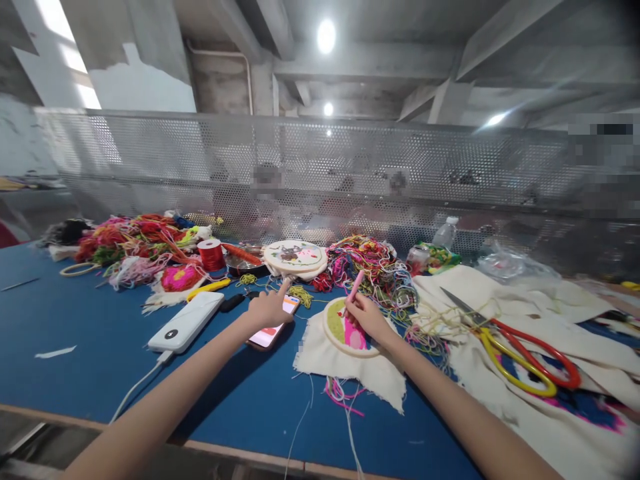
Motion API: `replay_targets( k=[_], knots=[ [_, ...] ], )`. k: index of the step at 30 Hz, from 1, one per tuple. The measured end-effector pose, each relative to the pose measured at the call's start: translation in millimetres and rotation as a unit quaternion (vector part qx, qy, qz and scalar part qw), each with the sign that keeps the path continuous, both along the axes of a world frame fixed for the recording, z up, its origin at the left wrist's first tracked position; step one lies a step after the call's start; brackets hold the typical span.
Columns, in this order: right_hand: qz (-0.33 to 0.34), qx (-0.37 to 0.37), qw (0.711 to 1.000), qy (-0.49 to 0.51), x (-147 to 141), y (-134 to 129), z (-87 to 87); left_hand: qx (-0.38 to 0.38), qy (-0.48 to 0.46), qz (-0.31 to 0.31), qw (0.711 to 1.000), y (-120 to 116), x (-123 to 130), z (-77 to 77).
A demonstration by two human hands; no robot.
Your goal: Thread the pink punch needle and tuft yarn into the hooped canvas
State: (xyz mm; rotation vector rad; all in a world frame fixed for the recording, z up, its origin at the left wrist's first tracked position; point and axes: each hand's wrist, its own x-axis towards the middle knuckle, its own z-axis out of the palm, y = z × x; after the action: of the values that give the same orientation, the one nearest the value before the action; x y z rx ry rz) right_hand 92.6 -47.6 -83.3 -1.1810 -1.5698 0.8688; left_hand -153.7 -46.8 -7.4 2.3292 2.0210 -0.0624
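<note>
- Head view: I see the embroidery hoop (345,328) lying flat on the blue tabletop (90,320), just right of centre, at about 3 o'clock from the phone.
- The hoop is a pale round ring stretched over a cream fabric square (350,363) with frayed edges; inside the ring there is a yellow-green patch on its left and a bright pink patch toward 5 o'clock.
- Loose pink and white threads trail from the fabric's lower edge at 6 o'clock.
- My right hand (367,319) rests on the hoop's right side, its fingers pressed together around a pink punch needle (355,287), which stands tilted with its top toward 1 o'clock.
- My left hand (269,308) lies on the phone (273,328); the index finger sticks out toward 1 o'clock while the others are curled loosely, holding nothing.
- The phone's screen shows pink and white; I cannot read it.
- A white power bank (186,321) sits at 9 o'clock from the phone, its cable running off toward 7 o'clock.
- Scissors with red and yellow handles (520,350) lie on cream cloth at 3 o'clock, well apart from the hoop.
- A heap of coloured yarn (375,267) sits at 12 o'clock, just beyond the hoop, beside a second finished hoop (295,257).
</note>
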Motion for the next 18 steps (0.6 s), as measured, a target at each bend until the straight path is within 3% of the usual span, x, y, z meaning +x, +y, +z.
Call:
replay_targets(
  k=[5, 11, 16, 18],
  knots=[
    [-0.008, 0.008, 1.000, -0.003, 0, 1, -2.6, -0.007, 0.014, 0.021, 1.000, 3, 11, 1.9],
    [-0.009, 0.008, 1.000, 0.004, 0, 0, -4.9, -0.012, 0.008, 0.022, 1.000, 2, 15, 14.7],
    [-0.008, -0.001, 1.000, 0.021, -2, 0, -3.2, 0.027, -0.038, -0.007, 0.999, -4, 20, 22.8],
    [-0.010, -0.008, 0.999, 0.033, -3, 0, -1.9, 0.001, -0.068, -0.037, 0.997, -4, 29, 21.4]
  ],
)
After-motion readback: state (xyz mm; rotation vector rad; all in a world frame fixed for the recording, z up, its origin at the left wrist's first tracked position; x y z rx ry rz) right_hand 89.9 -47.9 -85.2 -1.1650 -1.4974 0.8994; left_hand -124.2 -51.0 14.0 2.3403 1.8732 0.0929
